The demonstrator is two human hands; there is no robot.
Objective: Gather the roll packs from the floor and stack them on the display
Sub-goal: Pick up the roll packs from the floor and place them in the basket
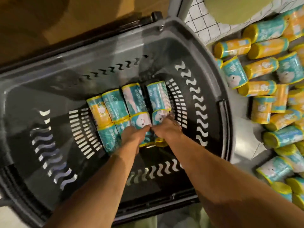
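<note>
Several teal and yellow roll packs [115, 107] lie in two rows on the bottom of a dark grey plastic basket [202, 51]. Both my hands reach down into it. My left hand [131, 135] grips a teal roll pack [140, 120] in the near row. My right hand [166, 127] closes on the neighbouring teal roll pack [158, 116] at the right end of that row. The fingertips of both hands are blurred and partly hidden under the packs. A heap of more roll packs [263, 69] lies on the grey display surface [241, 152] to the right of the basket.
The basket has slotted walls and a black handle [148, 18] folded at its far side. A white checked cloth [202, 18] lies at the upper right. Brown floor [49, 17] shows beyond the basket.
</note>
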